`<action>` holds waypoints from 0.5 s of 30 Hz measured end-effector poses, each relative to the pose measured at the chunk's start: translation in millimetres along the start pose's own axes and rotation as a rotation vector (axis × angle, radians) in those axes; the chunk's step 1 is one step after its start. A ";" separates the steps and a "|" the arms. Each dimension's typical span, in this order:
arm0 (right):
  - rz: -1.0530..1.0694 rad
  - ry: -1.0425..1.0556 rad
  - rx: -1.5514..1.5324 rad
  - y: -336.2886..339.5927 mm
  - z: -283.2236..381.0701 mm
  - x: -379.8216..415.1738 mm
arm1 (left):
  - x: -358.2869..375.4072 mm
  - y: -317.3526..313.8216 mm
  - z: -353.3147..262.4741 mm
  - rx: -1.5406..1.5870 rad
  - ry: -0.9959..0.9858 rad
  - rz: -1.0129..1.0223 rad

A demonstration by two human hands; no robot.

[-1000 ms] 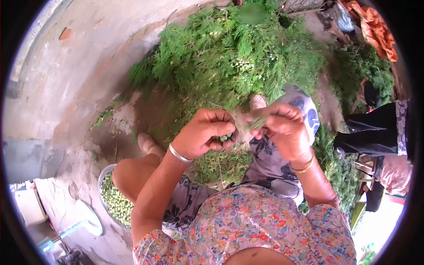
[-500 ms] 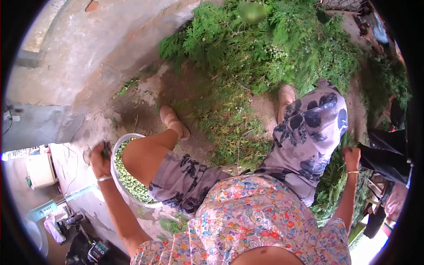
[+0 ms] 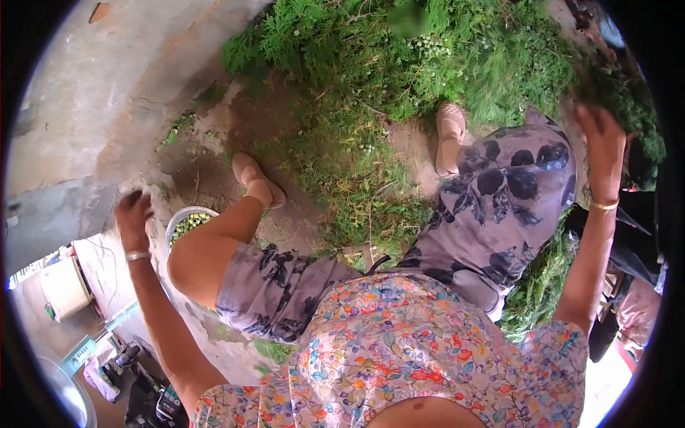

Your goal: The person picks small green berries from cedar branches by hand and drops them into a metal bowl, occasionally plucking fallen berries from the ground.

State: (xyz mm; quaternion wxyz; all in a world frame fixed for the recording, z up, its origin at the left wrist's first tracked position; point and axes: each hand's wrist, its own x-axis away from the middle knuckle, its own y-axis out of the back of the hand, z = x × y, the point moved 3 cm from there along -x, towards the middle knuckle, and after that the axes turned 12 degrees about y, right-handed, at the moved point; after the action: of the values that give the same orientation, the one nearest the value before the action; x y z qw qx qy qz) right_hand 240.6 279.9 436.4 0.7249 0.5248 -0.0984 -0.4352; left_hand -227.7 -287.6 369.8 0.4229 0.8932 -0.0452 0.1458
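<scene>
In the head view, your left hand [image 3: 133, 217] is at the left, just outside the bowl [image 3: 170, 232], fingers loosely parted; you show nothing in that grip, though blur could hide a small piece. Your right hand [image 3: 603, 146] reaches out at the far right, past your right knee [image 3: 549, 153] and near the dark greenery [image 3: 624, 107]; its fingers look stretched and wide, with nothing plainly held. The bowl, with its green pieces [image 3: 188, 223], sits on the ground at the left, partly hidden by your bare left knee [image 3: 196, 264]. The main branches [image 3: 492, 64] lie far ahead of your feet. If your left leg swings outward, it could knock or tip the bowl; pieces let go where your left hand is could miss the rim and land on the ground. Against the frame half a second back, your right hand has moved from beside your thigh to farther out, your left hand is slightly farther from the bowl, and your knee hides more of the bowl's contents.
</scene>
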 end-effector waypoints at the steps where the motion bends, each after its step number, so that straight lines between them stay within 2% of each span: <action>1: -0.015 0.059 -0.098 -11.8 22.9 -13.0 | 16.1 -27.3 -45.8 -0.032 -0.101 0.103; 3: 0.017 0.182 -0.236 -36.5 57.0 -36.1 | 7.4 -85.8 -86.3 -0.103 -0.270 0.299; 5: 0.093 0.307 -0.282 -59.9 91.8 -50.9 | 13.0 -158.5 -111.9 -0.248 -0.423 0.383; 6: 0.202 0.285 -0.289 -71.5 106.0 -55.7 | 15.1 -197.9 -115.7 -0.306 -0.508 0.444; 7: 0.213 0.253 -0.449 -85.0 116.9 -56.5 | 10.0 -243.2 -106.9 -0.471 -0.774 0.303; 8: 0.250 0.259 -0.398 -92.1 130.5 -57.6 | 19.4 -281.6 -100.9 -0.390 -0.714 0.438; 10: 0.295 0.252 -0.343 -103.7 138.2 -59.4 | 48.6 -351.1 -84.4 -0.309 -0.749 0.508; 11: 0.353 0.198 -0.330 -112.1 134.6 -60.7 | 63.0 -376.8 -78.7 -0.315 -0.659 0.609; 13: 0.420 0.136 -0.314 -122.8 129.2 -60.4 | 74.6 -432.0 -47.7 -0.326 -0.691 0.664; 15: 0.371 0.271 -0.339 -119.0 132.6 -56.5 | 84.4 -472.7 -17.6 -0.279 -0.631 0.651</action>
State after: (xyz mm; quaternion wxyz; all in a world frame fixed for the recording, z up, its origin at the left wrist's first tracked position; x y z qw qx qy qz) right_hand 64.3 223.5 410.4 0.8760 0.4228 -0.0207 -0.2313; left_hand -54.7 31.2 54.6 0.4368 0.7680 -0.4681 -0.0152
